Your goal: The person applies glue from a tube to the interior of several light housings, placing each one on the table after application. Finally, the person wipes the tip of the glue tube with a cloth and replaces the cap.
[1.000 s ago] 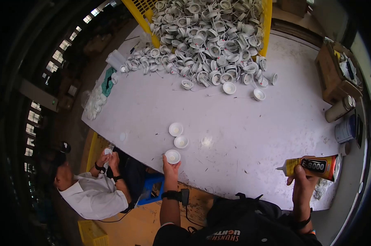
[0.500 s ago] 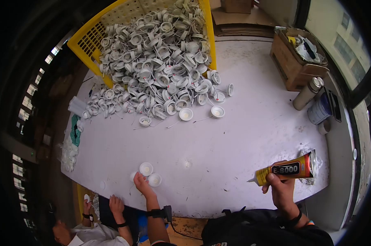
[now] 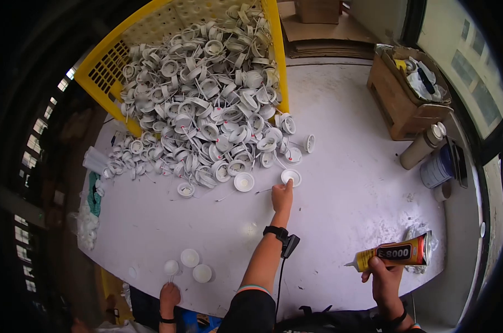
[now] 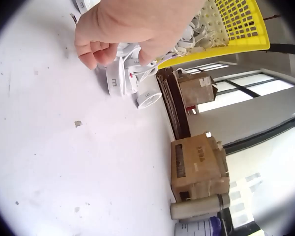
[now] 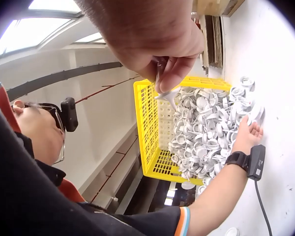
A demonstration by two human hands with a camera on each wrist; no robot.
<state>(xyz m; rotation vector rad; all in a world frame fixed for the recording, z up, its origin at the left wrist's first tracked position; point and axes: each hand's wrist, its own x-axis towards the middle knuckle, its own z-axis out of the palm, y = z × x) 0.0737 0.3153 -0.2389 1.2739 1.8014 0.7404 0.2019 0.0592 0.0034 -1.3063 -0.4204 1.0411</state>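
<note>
The white cup (image 3: 291, 177) is lying on the desk (image 3: 340, 183) right at the near edge of the pile (image 3: 207, 111). The left hand (image 3: 282, 197) is reaching out to it, fingers stretched and touching its rim, not wrapped round it yet. The right hand (image 3: 386, 277) is gripping the glue tube (image 3: 398, 255) well away from the pile. This looks like the picking-up step, so the next move is calling for the fingers to close on this one cup alone, without dragging along the cups just beside it.
</note>
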